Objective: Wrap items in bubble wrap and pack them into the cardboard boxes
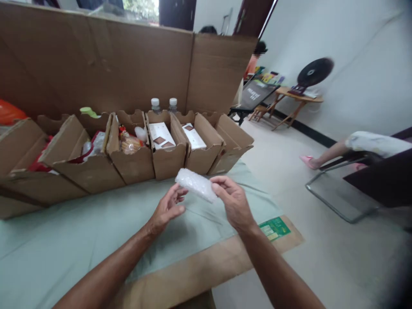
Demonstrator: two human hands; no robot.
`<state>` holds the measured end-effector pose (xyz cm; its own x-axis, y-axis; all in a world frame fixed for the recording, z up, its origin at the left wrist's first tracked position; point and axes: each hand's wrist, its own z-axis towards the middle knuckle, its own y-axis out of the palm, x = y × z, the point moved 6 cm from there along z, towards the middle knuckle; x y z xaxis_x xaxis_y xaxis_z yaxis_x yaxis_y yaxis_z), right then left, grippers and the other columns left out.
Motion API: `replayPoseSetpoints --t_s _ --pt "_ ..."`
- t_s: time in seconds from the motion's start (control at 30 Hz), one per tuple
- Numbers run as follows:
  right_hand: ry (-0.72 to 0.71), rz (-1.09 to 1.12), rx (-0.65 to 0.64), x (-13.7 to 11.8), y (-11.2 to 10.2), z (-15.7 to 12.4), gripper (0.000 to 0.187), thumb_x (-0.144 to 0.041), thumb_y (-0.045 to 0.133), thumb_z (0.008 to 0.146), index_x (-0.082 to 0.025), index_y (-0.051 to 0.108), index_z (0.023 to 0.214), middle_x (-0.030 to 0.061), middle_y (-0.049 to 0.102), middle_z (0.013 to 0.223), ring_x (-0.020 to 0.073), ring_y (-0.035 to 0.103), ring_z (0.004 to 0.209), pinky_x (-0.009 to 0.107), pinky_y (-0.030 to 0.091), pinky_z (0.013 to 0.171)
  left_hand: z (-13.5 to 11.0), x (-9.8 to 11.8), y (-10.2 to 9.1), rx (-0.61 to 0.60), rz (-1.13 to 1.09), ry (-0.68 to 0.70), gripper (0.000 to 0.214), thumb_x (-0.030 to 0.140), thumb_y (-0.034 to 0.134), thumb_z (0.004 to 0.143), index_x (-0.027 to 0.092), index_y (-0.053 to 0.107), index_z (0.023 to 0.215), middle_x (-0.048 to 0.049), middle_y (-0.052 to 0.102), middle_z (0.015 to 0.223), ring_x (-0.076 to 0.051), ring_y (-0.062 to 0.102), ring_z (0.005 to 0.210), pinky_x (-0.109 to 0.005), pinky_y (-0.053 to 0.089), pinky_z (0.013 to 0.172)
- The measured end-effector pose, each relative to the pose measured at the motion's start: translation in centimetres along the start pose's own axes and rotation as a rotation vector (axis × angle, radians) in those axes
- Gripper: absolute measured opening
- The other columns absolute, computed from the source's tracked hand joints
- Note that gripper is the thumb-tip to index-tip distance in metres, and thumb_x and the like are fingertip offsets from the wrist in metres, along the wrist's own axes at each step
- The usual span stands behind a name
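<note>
A small flat packet in bubble wrap (195,183) hangs tilted over the pale green cloth (128,223). Its right end is pinched between the thumb and fingers of my right hand (233,201). Just below its left end is my left hand (169,206), fingers apart and curved, thumb out; whether a fingertip touches the wrap I cannot tell. What lies inside the wrap is too blurred to make out. Behind the packet stands a row of open cardboard bins (169,161), two of them holding white boxes (162,135) with brown patches.
Other bins hold a wrapped snack pack (130,143) and red packaging (41,154). Two white-capped bottles (155,104) stand behind the row, before a tall cardboard wall (96,64). A seated person's leg (331,154), a folding chair (257,94) and a fan (313,73) are to the right.
</note>
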<state>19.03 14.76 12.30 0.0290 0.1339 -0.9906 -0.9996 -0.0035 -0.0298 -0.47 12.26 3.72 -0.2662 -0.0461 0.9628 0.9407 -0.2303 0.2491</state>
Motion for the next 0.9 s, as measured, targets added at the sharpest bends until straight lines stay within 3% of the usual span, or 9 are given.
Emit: replayPoseSetpoints --t_s 0.1,0.17,0.3,0.37,0.43,0.57,0.67,0.8,0.9 --pt "0.180 0.114 -0.159 5.1 4.1 -2.3 0.026 -0.044 0.076 0.079 -0.020 0.070 0.088 -0.0023 0.064 0.070 0.0117 0.054 0.060 0.025 0.046 0.057 -2.4 0.9 -0.7 0.115 -0.240 -0.144 0.087 0.049 0.085 0.072 0.018 0.052 0.146 -0.0157 0.069 0.133 -0.034 0.064 0.122 -0.044 0.048 0.101" --pt "0.220 0.078 -0.294 6.7 6.0 -3.8 0.027 -0.047 0.073 0.083 -0.020 0.071 0.089 -0.0001 0.068 0.074 0.0142 0.059 0.065 0.028 0.050 0.064 -3.8 0.8 -1.7 0.218 -0.267 -0.220 0.095 0.046 0.089 0.068 0.017 0.047 0.149 -0.0147 0.074 0.121 -0.030 0.070 0.108 -0.040 0.051 0.092" --pt "0.082 -0.114 -0.412 6.3 7.3 -5.7 0.038 -0.052 0.064 0.092 -0.022 0.073 0.113 0.0092 0.075 0.115 0.0247 0.069 0.107 0.039 0.054 0.094 -5.5 -0.2 -4.3 0.454 -0.171 -0.253 0.092 0.048 0.090 0.065 0.013 0.053 0.142 -0.0093 0.078 0.097 -0.024 0.071 0.086 -0.036 0.053 0.082" --pt "-0.014 -0.224 -0.439 5.7 8.2 -6.1 0.058 -0.055 0.074 0.085 -0.023 0.065 0.133 0.0126 0.068 0.137 0.0299 0.064 0.125 0.045 0.051 0.105 -5.7 -0.5 -5.4 0.531 -0.085 -0.254 0.083 0.047 0.091 0.065 0.014 0.059 0.135 -0.0064 0.077 0.093 -0.022 0.070 0.083 -0.033 0.053 0.081" --pt "-0.084 -0.317 -0.411 5.4 9.0 -6.0 0.067 -0.050 0.082 0.077 -0.024 0.064 0.136 0.0130 0.068 0.138 0.0315 0.064 0.125 0.049 0.049 0.108 -5.5 -0.6 -5.9 0.511 -0.065 -0.261 0.073 0.044 0.090 0.066 0.014 0.064 0.128 -0.0051 0.077 0.091 -0.021 0.070 0.083 -0.031 0.052 0.080" --pt "-0.026 -0.239 -0.204 5.0 8.7 -4.3 0.021 -0.041 0.068 0.090 -0.024 0.076 0.099 0.0060 0.079 0.096 0.0242 0.073 0.092 0.041 0.056 0.091 -4.9 -0.8 -6.3 0.405 -0.319 -0.299 0.059 0.035 0.087 0.061 0.014 0.070 0.114 -0.0049 0.076 0.088 -0.022 0.069 0.082 -0.031 0.053 0.076" --pt "0.086 -0.044 -0.133 4.5 7.5 -3.2 0.019 -0.043 0.070 0.090 -0.025 0.075 0.092 0.0025 0.077 0.085 0.0212 0.071 0.082 0.035 0.057 0.079 -4.7 -0.9 -6.8 0.363 -0.456 -0.351 0.060 0.035 0.083 0.061 0.017 0.068 0.116 -0.0052 0.075 0.092 -0.022 0.069 0.078 -0.032 0.053 0.071" --pt "0.121 0.033 -0.179 3.4 7.1 -3.3 0.019 -0.045 0.073 0.088 -0.026 0.075 0.090 0.0016 0.075 0.085 0.0192 0.067 0.079 0.031 0.054 0.075 -4.5 -0.5 -6.6 0.264 -0.618 -0.365 0.065 0.062 0.072 0.078 0.019 0.063 0.126 -0.0121 0.073 0.114 -0.028 0.070 0.099 -0.039 0.057 0.080" --pt "0.125 0.068 -0.194 2.5 7.3 -3.9 0.020 -0.045 0.075 0.087 -0.026 0.075 0.091 0.0019 0.075 0.085 0.0189 0.066 0.078 0.031 0.053 0.074 -4.6 -0.2 -6.6 0.232 -0.628 -0.349 0.081 0.078 0.068 0.076 0.018 0.060 0.130 -0.0159 0.070 0.125 -0.034 0.066 0.115 -0.046 0.058 0.087"
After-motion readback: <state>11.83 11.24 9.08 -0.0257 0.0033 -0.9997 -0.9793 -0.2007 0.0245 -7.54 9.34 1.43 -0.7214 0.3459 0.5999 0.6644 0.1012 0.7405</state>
